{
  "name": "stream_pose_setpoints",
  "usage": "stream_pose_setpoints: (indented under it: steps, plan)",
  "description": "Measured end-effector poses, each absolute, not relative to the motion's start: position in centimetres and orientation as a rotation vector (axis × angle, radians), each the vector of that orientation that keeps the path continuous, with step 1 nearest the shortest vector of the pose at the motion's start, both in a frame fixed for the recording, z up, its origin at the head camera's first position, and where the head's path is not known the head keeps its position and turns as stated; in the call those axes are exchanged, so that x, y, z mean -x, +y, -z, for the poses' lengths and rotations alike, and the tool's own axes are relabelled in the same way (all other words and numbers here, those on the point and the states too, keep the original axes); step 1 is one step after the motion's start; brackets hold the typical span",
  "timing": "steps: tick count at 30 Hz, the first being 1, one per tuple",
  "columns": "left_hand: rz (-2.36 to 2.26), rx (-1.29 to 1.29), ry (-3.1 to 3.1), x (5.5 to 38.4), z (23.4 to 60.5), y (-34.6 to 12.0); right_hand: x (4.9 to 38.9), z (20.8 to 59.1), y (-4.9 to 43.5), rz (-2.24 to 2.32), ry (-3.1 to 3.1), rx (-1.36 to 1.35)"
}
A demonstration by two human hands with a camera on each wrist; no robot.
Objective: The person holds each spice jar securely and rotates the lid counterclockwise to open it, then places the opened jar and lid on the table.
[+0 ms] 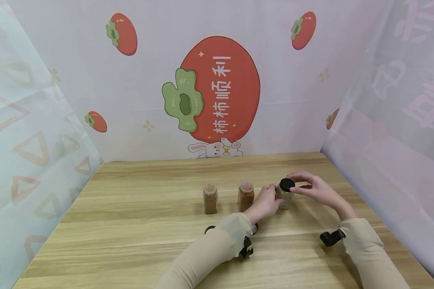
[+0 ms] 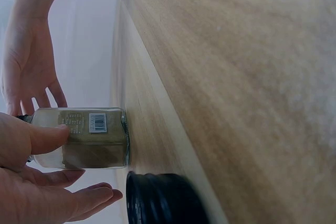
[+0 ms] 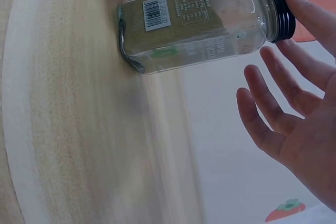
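Note:
A clear spice jar (image 1: 285, 200) of greenish-brown powder, fitted with a black screw lid (image 3: 282, 11), stands at the right of the table. My left hand (image 1: 267, 204) grips the jar's body from the left, thumb across its near side in the left wrist view. From the right, my right hand (image 1: 317, 189) holds the lid between thumb and index finger. Its other fingers spread beside the jar, as the right wrist view shows. Printed text and a barcode label (image 3: 156, 13) mark the glass.
Left of the hands stand two lidless jars with perforated tops, one of brown powder (image 1: 210, 202) and one of reddish powder (image 1: 245, 198). Near my left forearm lie a black lid (image 1: 209, 229) and another (image 1: 254, 228), both partly hidden by the sleeve. Printed cloth walls border the wooden table (image 1: 137, 241).

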State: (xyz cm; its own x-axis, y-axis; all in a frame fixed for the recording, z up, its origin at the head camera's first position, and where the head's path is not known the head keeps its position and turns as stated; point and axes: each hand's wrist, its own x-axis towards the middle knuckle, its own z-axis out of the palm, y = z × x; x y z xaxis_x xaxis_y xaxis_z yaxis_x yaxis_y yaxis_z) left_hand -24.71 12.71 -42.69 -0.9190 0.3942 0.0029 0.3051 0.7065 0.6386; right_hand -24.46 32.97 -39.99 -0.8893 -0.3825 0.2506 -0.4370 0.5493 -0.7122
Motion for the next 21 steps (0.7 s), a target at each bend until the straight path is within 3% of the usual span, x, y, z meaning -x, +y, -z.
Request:
stream_pose_setpoints:
  steps: [21]
  plan:
    - [-0.986, -0.561, 2.792, 24.85, 42.86, 12.91, 24.67, 39.64, 33.63, -1.308, -2.752, -0.877]
